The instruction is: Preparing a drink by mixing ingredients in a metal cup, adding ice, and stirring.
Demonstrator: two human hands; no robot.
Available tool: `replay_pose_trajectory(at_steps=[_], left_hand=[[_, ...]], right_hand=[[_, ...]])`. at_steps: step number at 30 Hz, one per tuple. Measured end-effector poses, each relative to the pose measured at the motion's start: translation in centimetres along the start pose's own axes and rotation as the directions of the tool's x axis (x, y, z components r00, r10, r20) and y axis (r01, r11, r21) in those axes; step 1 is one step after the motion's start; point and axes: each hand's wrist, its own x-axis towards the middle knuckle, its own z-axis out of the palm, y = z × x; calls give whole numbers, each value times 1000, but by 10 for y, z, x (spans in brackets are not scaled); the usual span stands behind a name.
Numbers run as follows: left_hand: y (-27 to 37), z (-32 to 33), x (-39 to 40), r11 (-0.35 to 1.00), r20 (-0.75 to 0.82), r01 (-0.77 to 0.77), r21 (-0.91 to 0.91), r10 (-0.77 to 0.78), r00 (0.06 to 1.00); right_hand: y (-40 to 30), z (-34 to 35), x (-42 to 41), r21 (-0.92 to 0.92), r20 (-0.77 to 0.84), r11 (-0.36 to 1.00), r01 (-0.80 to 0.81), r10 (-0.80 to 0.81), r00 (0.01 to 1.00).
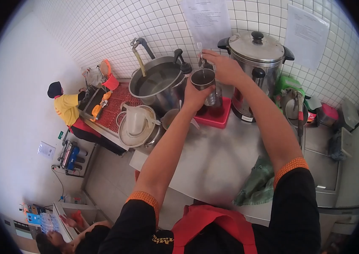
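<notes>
My left hand (194, 96) is wrapped around a metal cup (202, 82), tilted slightly, above the red tray (220, 116). My right hand (224, 66) is beside the cup's rim, its fingers on a slim metal utensil (199, 49) with a fork-like upper end. The utensil's lower end reaches into the cup, whose contents look dark. Just left of the cup stands a bottle with a black pump (184, 65). Clear bottles or glasses partly show behind my left hand on the red tray.
A large steel pot (157, 79) under a hose tap, a lidded pot bearing a plastic jug (135, 120), and a steel urn (255, 57) surround the counter (220, 158). A green cloth (255, 184) lies near its front edge. One person (66, 104) stands at a sink; another (81, 238) is lower left.
</notes>
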Motion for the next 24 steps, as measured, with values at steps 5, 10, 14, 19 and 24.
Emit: replay_pose_trajectory(at_steps=[5, 10, 14, 19, 24], left_hand=[[0, -2, -3, 997, -55, -18, 72, 22, 998], [6, 2, -6, 998, -101, 15, 63, -8, 995], [-2, 2, -4, 996, -91, -24, 89, 32, 995], [-11, 1, -1, 998, -112, -21, 67, 28, 993], [2, 8, -5, 989, -205, 42, 140, -13, 979]], right_hand=[[-1, 1, -3, 50, -50, 999, 5, -2, 999], [5, 18, -14, 14, -52, 999, 45, -44, 998], [1, 6, -5, 4, -18, 1000, -3, 3, 1000], [-10, 5, -6, -2, -17, 1000, -17, 17, 1000], [-10, 12, -17, 49, 24, 996, -78, 77, 997]])
